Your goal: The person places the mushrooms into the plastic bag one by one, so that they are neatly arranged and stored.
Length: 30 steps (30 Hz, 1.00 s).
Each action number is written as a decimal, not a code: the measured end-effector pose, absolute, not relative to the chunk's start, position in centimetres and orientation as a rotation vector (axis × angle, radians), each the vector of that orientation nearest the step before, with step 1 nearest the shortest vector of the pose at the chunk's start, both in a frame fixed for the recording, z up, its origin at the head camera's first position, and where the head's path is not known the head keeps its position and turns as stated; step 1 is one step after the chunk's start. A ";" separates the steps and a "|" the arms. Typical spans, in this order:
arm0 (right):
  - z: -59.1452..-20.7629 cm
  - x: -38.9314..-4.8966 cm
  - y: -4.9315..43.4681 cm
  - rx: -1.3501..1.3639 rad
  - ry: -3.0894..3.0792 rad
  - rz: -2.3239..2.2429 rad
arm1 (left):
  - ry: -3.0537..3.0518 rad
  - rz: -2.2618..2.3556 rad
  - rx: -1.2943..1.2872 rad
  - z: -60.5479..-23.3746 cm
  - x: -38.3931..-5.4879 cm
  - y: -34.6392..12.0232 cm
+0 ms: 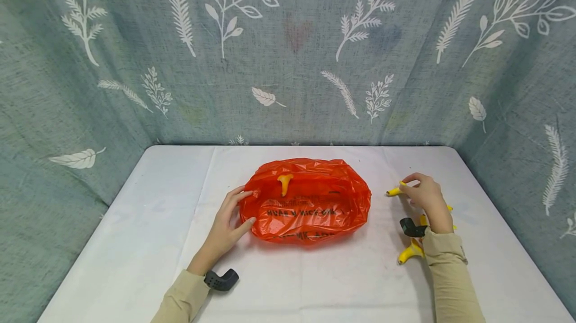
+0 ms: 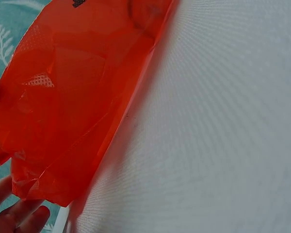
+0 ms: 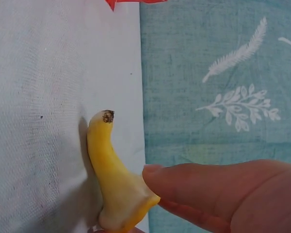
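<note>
A red plastic bag [image 1: 310,233] with dark lettering stands with its mouth spread wide, a yellow chanterelle-like mushroom [image 1: 284,183] inside against the back wall. At the bag's left rim rests my left hand [image 1: 227,220], thumb and fingers spread apart; the left wrist view shows the fingers [image 2: 31,216] beside the red plastic [image 2: 72,111]. To the right of the bag, my right hand [image 1: 425,195] pinches another yellow mushroom [image 1: 394,191] by its flared end. Its curved stem [image 3: 101,145] and dark tip point away from the thumb, close to the white surface.
More yellow mushrooms lie near my right forearm, one in front [image 1: 410,252] and others partly hidden under the wrist. The white table [image 1: 333,278] ends at a grey-green curtain [image 1: 297,88] with white leaf prints. A dark camera mount sits on each wrist.
</note>
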State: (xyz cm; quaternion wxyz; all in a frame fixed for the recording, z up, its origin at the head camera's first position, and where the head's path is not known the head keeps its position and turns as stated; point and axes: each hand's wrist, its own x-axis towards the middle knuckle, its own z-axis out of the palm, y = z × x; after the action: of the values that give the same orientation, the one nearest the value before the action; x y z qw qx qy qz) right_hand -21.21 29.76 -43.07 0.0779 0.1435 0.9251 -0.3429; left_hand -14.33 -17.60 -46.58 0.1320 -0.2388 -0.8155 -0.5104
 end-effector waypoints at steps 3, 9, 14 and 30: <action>-43.3 -21.2 29.8 0.423 2.773 -1.034 | -2.366 -1.471 -0.699 -46.5 -14.3 -17.6; -43.5 -21.2 30.0 0.415 2.780 -1.055 | -2.361 -1.466 -0.704 -46.5 -14.3 -17.6; -43.6 -21.3 30.1 0.435 2.766 -1.054 | -2.370 -1.466 -0.696 -46.5 -14.3 -17.6; -43.6 -21.2 29.8 0.404 2.722 -1.081 | -2.368 -1.477 -0.705 -46.8 -14.4 -17.6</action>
State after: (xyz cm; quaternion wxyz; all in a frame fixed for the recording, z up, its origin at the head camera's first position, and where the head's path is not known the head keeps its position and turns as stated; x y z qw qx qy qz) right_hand -21.23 29.78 -43.56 0.0926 0.1362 0.9167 -0.3640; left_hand -14.37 -17.64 -46.83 0.1312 -0.2428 -0.8156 -0.5086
